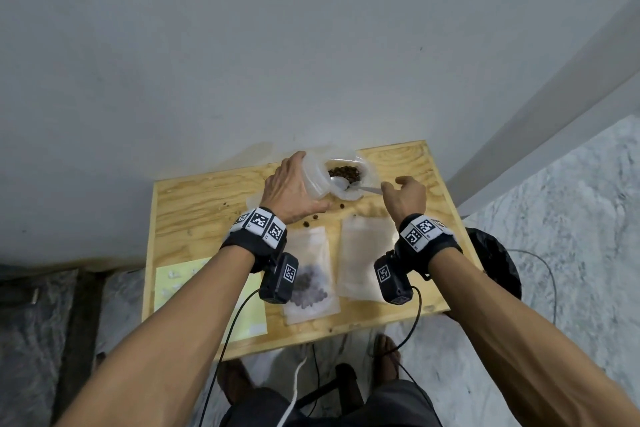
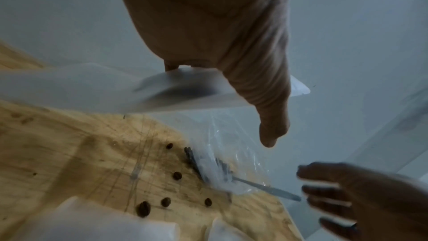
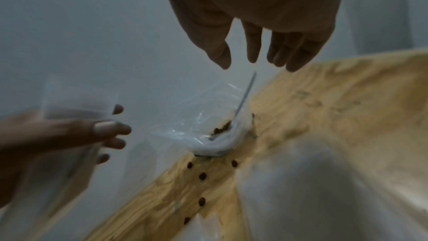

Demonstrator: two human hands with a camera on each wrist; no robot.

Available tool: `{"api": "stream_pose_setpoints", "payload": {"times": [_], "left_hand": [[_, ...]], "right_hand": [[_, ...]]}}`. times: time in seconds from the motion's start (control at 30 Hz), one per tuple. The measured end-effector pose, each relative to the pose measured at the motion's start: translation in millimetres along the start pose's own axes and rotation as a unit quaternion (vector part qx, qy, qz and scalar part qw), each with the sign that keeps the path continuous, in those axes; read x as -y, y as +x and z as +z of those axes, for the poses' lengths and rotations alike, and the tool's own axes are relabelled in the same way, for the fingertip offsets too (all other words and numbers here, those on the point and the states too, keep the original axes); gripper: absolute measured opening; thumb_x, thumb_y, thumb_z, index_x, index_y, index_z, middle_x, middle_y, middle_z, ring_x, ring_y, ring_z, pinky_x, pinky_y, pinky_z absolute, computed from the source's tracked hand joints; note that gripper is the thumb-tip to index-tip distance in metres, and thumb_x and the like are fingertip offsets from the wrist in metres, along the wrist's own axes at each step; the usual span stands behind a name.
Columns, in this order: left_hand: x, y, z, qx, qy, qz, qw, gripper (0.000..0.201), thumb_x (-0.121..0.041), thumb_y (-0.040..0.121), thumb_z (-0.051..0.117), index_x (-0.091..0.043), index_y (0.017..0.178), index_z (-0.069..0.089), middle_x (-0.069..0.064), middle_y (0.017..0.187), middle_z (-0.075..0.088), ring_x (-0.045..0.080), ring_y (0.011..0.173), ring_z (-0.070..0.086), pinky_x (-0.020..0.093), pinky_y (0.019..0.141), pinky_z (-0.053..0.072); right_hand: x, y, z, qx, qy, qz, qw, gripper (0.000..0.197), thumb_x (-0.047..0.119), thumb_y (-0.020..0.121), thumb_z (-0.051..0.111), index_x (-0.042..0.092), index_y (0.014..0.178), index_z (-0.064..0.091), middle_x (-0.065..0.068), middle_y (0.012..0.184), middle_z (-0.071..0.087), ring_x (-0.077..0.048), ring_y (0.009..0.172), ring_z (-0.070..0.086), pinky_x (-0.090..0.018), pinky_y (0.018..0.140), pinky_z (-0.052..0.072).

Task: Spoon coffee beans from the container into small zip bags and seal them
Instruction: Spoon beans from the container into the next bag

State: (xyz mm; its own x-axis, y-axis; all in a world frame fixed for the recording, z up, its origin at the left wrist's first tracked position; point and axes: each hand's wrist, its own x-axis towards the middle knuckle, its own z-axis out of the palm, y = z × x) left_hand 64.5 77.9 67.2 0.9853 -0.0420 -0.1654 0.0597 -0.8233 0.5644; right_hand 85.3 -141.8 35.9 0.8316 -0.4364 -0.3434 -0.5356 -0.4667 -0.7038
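A clear container [image 1: 360, 163] of coffee beans [image 1: 346, 173] stands at the far edge of the wooden table [image 1: 408, 163]. A metal spoon [image 1: 341, 182] lies in it, with its handle [image 3: 249, 89] pointing at my right hand. My right hand [image 1: 398, 185] hovers at the handle's end with fingers loosely extended [image 3: 254, 63], and they do not hold it. My left hand [image 1: 298, 184] grips a translucent plastic piece [image 1: 313, 180], seemingly the lid [image 2: 185, 89], just left of the container. A zip bag with beans [image 1: 310, 284] and an empty zip bag [image 1: 363, 253] lie flat nearer me.
Several loose beans [image 1: 315, 217] are scattered on the wood between the container and the bags. A pale yellow sheet [image 1: 207, 291] lies at the table's near left. A black object [image 1: 495, 263] sits off the right edge. A grey wall rises right behind the table.
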Motion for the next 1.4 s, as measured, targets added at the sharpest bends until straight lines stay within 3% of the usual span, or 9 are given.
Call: {"api": "stream_pose_setpoints", "payload": {"times": [0.07, 0.17, 0.37, 0.53, 0.73, 0.83, 0.97, 1.1, 1.4], "left_hand": [[-4, -1, -5, -0.017, 0.001, 0.003, 1.0, 0.115, -0.054, 0.061, 0.083, -0.014, 0.149, 0.02, 0.011, 0.146, 0.038, 0.03, 0.129, 0.043, 0.045, 0.107, 0.034], [-16, 0, -18, -0.051, 0.009, 0.005, 0.999, 0.119, -0.056, 0.059, 0.081, -0.014, 0.149, 0.017, 0.012, 0.145, 0.039, 0.031, 0.129, 0.043, 0.043, 0.105, 0.034], [-48, 5, -52, -0.124, 0.018, 0.026, 0.992, 0.122, -0.063, 0.059, 0.078, -0.012, 0.149, 0.013, 0.014, 0.144, 0.039, 0.033, 0.128, 0.043, 0.046, 0.103, 0.035], [-60, 10, -80, -0.192, 0.024, 0.042, 0.98, 0.123, -0.06, 0.059, 0.081, -0.011, 0.15, 0.013, 0.014, 0.14, 0.04, 0.034, 0.127, 0.042, 0.047, 0.104, 0.033], [-60, 4, -99, -0.174, -0.043, 0.042, 0.983, 0.138, -0.065, 0.051, 0.085, -0.017, 0.152, 0.005, 0.011, 0.147, 0.031, 0.028, 0.133, 0.036, 0.047, 0.113, 0.027], [-53, 4, -106, -0.112, -0.202, 0.026, 0.973, 0.103, -0.055, 0.068, 0.082, -0.021, 0.148, 0.026, 0.005, 0.134, 0.048, 0.021, 0.122, 0.05, 0.038, 0.107, 0.039], [-47, 9, -112, -0.13, -0.311, 0.044, 0.941, 0.023, -0.029, 0.088, 0.071, -0.015, 0.105, 0.066, 0.006, 0.094, 0.071, 0.017, 0.086, 0.067, 0.036, 0.085, 0.053], [-49, 8, -114, -0.144, -0.374, 0.052, 0.915, 0.01, -0.014, 0.089, 0.07, -0.007, 0.096, 0.07, 0.004, 0.078, 0.07, 0.01, 0.067, 0.066, 0.025, 0.074, 0.052], [-55, 4, -113, -0.116, -0.403, 0.065, 0.905, 0.012, -0.013, 0.086, 0.073, -0.003, 0.093, 0.071, 0.011, 0.082, 0.073, 0.016, 0.071, 0.067, 0.026, 0.073, 0.056]], "right_hand": [[12, -15, -13, -0.033, 0.016, -0.102, 0.994, 0.034, 0.03, 0.088, 0.06, 0.012, 0.116, 0.063, -0.01, 0.122, 0.058, -0.025, 0.11, 0.058, -0.031, 0.087, 0.048], [48, -48, -32, 0.072, 0.085, -0.246, 0.963, 0.017, 0.027, 0.091, 0.062, 0.016, 0.102, 0.069, -0.001, 0.108, 0.062, -0.011, 0.094, 0.062, -0.009, 0.069, 0.045], [119, -76, -54, 0.191, -0.013, -0.364, 0.912, 0.015, 0.033, 0.087, 0.067, 0.022, 0.097, 0.069, 0.006, 0.104, 0.06, -0.004, 0.09, 0.061, -0.017, 0.065, 0.048], [152, -73, -64, 0.189, -0.035, -0.387, 0.902, 0.003, 0.02, 0.086, 0.07, 0.019, 0.088, 0.069, 0.01, 0.082, 0.066, 0.003, 0.07, 0.059, -0.008, 0.059, 0.04], [172, -68, -67, 0.114, -0.04, -0.409, 0.904, 0.01, 0.012, 0.088, 0.063, 0.02, 0.082, 0.066, 0.011, 0.072, 0.063, -0.003, 0.066, 0.055, -0.017, 0.06, 0.04], [172, -61, -71, 0.1, -0.016, -0.413, 0.905, 0.013, 0.01, 0.088, 0.062, 0.022, 0.082, 0.064, 0.007, 0.076, 0.065, -0.008, 0.071, 0.06, -0.016, 0.062, 0.041], [166, -60, -70, 0.116, 0.03, -0.398, 0.909, 0.012, 0.009, 0.089, 0.063, 0.02, 0.085, 0.064, 0.004, 0.079, 0.067, -0.009, 0.072, 0.064, -0.013, 0.059, 0.043], [157, -60, -71, 0.176, 0.165, -0.307, 0.92, 0.013, 0.011, 0.091, 0.062, 0.017, 0.102, 0.059, -0.004, 0.086, 0.073, -0.014, 0.075, 0.068, -0.023, 0.058, 0.049], [141, -60, -73, 0.2, 0.182, -0.291, 0.918, 0.008, 0.018, 0.091, 0.066, 0.015, 0.084, 0.066, -0.008, 0.085, 0.07, -0.013, 0.076, 0.063, -0.02, 0.062, 0.046]]}}
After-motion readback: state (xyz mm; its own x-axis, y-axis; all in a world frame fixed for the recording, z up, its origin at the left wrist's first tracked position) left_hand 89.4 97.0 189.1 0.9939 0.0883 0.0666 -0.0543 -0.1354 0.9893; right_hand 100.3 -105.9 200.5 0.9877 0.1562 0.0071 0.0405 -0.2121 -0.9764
